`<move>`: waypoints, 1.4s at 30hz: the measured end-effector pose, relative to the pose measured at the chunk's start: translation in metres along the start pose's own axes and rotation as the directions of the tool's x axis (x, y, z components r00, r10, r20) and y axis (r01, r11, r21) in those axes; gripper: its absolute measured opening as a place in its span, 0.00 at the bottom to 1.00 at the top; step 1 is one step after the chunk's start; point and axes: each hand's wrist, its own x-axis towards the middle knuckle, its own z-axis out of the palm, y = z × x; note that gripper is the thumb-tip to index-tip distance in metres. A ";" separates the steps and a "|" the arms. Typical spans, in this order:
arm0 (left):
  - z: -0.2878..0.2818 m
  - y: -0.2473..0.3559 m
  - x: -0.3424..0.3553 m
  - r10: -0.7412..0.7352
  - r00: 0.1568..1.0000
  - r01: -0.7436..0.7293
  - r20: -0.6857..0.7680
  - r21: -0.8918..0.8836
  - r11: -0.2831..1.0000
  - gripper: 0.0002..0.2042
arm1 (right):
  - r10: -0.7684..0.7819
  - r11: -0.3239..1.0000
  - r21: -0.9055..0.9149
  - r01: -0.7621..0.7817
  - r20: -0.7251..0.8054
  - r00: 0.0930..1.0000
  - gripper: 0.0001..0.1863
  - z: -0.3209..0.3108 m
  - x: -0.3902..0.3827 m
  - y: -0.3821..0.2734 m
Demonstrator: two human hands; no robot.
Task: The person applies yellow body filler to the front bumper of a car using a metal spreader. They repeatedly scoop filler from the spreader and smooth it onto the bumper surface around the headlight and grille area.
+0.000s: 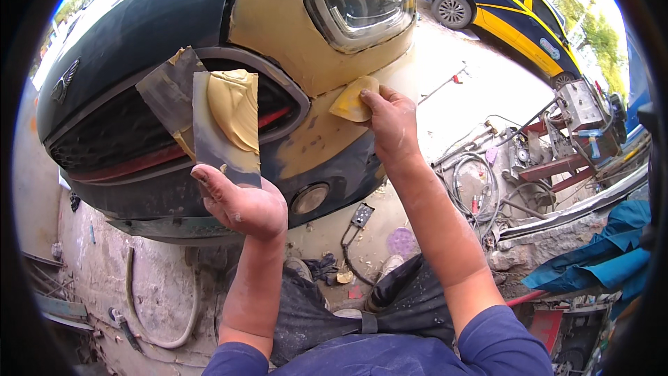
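Observation:
My left hand (247, 203) holds a flat grey putty board (226, 157) upright from below. A thick mound of yellow-beige body filler (235, 108) sits on its upper part. Behind it a second grey sheet (172, 94), smeared with filler at its edges, sticks out at an angle; whether my hand holds it too I cannot tell. My right hand (394, 122) pinches a yellow spreader (353, 99) between thumb and fingers. The spreader lies against the car's front corner, just below the headlight (362, 3), where the dark bumper (327, 174) is coated with filler.
A yellow and blue car (501, 3) is parked at the far right. Hoses (473, 181) and a metal machine (574, 118) lie on the right, near a blue cloth (598, 251). A pale hose (170, 341) curves over the ground at left. My shoes stand below the bumper.

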 end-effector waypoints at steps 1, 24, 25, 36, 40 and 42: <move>0.000 0.000 0.001 0.001 1.000 -0.001 -0.001 -0.003 1.000 0.29 | -0.019 1.000 0.023 0.019 0.017 1.000 0.17 0.002 -0.002 0.003; 0.000 -0.002 -0.006 -0.026 0.999 0.024 0.018 0.099 0.995 0.27 | 0.168 0.883 0.368 -0.290 0.330 0.929 0.16 0.020 -0.035 0.012; -0.001 -0.001 -0.006 -0.020 0.999 0.016 0.025 0.133 0.991 0.28 | 0.173 0.871 0.389 -0.299 0.327 0.929 0.16 0.015 -0.033 0.012; 0.001 -0.003 -0.003 -0.011 1.000 0.011 0.002 -0.045 0.999 0.26 | 0.053 0.954 0.295 -0.053 0.006 0.999 0.19 -0.046 -0.010 0.006; -0.001 0.000 -0.005 0.012 1.000 -0.012 0.020 0.000 1.000 0.27 | -0.032 0.985 0.169 0.035 -0.018 0.999 0.19 -0.044 -0.007 0.004; -0.002 0.002 -0.005 0.038 0.999 -0.039 0.026 0.067 0.997 0.28 | -0.037 0.986 0.162 0.042 -0.033 0.999 0.19 -0.041 -0.006 0.004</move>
